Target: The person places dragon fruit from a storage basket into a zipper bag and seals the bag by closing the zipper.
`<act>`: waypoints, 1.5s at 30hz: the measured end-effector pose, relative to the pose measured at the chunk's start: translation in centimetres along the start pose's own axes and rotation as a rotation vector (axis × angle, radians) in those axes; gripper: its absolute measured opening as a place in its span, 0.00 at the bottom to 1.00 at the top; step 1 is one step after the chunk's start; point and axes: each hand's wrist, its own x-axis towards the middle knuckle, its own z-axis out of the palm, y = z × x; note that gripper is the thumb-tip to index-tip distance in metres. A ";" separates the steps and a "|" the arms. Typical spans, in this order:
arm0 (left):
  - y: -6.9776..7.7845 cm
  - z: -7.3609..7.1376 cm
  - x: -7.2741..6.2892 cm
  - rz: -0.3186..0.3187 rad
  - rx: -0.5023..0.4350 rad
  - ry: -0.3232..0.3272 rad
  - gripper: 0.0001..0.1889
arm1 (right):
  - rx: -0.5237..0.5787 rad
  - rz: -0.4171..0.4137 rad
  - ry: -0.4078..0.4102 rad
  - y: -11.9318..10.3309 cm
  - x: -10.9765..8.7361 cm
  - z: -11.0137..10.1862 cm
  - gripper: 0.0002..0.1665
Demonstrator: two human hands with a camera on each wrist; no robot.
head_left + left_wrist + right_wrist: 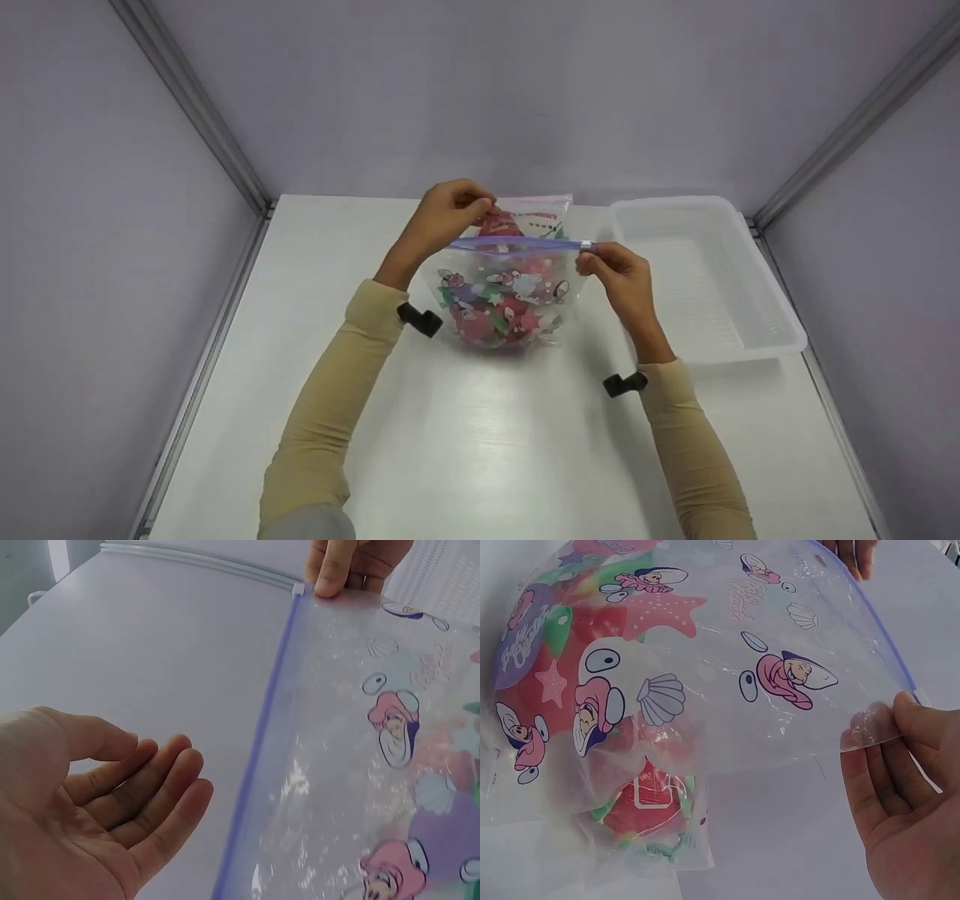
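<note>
A clear zip bag (504, 292) printed with pink cartoon shellfish, shells and starfish stands on the table, with red and green contents showing through. Along its top runs a purple zip strip (259, 727), with a white slider (298, 589) at the right end. My right hand (621, 281) pinches the bag's upper right corner beside that slider; its thumb lies on the near face in the right wrist view. Behind the strip, my left hand (448, 214) hovers with loosely bent fingers, and the left wrist view shows nothing in it (112, 802).
A translucent white plastic tub (776, 300) stands at the table's right. Directly behind the purple strip is a second clear bag with a pink top edge (544, 201) and red contents. Grey-framed panels enclose the white table (480, 450) at the back and sides.
</note>
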 end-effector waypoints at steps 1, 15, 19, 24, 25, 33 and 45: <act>0.5 0.5 0.4 -0.005 0.002 -0.028 0.13 | 0.008 -0.007 -0.005 0.0 0.0 0.0 0.11; 3.2 7.5 4.7 -0.008 0.175 -0.292 0.13 | 0.021 -0.046 -0.014 0.1 0.3 0.1 0.10; 3.8 9.3 5.3 0.000 0.287 -0.293 0.13 | 0.038 -0.052 -0.011 0.1 0.4 0.2 0.11; 4.4 10.5 6.0 0.003 0.358 -0.327 0.14 | 0.060 -0.060 -0.018 0.1 0.7 0.4 0.11; 4.5 10.6 6.1 -0.002 0.362 -0.342 0.14 | 0.059 -0.060 -0.018 0.1 0.7 0.4 0.11; 4.5 11.1 6.7 -0.007 0.389 -0.398 0.11 | 0.050 -0.048 -0.006 0.1 0.8 0.5 0.11; 4.0 10.6 7.0 0.006 0.408 -0.428 0.10 | 0.058 -0.072 0.037 0.2 0.8 0.5 0.11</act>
